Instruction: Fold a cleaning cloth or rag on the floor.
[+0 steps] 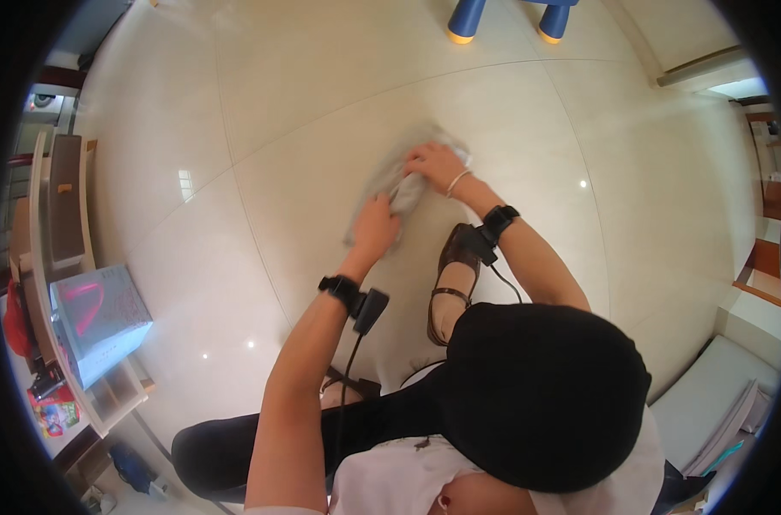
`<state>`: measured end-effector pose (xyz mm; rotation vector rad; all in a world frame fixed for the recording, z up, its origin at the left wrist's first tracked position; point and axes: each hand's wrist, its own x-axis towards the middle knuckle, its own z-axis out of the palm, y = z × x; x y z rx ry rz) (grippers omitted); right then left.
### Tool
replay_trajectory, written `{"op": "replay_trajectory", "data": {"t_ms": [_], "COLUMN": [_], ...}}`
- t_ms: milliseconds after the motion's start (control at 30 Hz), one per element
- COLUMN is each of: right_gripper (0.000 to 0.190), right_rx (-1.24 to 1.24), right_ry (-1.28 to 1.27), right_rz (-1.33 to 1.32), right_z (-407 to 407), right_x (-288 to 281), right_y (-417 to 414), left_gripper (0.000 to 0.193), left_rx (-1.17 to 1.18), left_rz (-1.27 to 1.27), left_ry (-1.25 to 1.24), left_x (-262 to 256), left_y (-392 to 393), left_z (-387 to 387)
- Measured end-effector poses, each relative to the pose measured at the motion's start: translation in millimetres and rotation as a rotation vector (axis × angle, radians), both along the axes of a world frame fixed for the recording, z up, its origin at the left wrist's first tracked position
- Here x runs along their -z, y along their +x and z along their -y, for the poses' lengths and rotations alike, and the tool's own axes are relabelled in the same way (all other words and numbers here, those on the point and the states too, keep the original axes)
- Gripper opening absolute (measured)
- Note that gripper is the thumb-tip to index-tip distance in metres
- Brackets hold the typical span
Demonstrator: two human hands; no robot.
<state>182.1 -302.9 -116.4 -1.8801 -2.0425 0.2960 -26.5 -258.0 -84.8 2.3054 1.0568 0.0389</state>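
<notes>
A light grey cloth (411,192) lies bunched on the glossy tiled floor (313,109), blurred along its edges. My left hand (376,226) grips its near left end, fingers curled into the fabric. Farther up and to the right, my right hand (437,166) holds the cloth's other end, a thin pale bracelet (458,183) at the wrist. The undersides of both hands are hidden. Each forearm carries a black strap with a small boxy device and a cable, the left device (370,310) and the right device (480,243).
A brown strapped shoe (458,257) stands just below my right hand. Blue stool legs (466,22) with yellow tips are at the top. On the left, a printed box (104,322) sits by a low shelf unit (123,402). A grey cushioned surface (712,399) is at lower right.
</notes>
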Motion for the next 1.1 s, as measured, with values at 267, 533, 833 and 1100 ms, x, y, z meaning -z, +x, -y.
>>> {"op": "replay_trajectory", "data": {"t_ms": [267,533,833,1100], "right_gripper": [0.036,0.037,0.035,0.028], "right_rx": [0.599,0.669,0.531,0.366], "right_ry": [0.012,-0.110,0.149,0.230], "right_rz": [-0.039,-0.111,-0.121,-0.035], "right_z": [157,243,149,19], "right_x": [-10,-23,-66,-97], "right_y": [74,55,87,111], "left_gripper": [0.031,0.029,0.027,0.032], "left_rx": [0.441,0.820,0.569,0.405], "left_rz": [0.041,0.126,0.255,0.262], "left_ry": [0.285,0.042,0.088,0.571], "left_x": [14,2,-64,-84], "left_y": [129,124,126,125], "left_z": [75,122,62,-32]}}
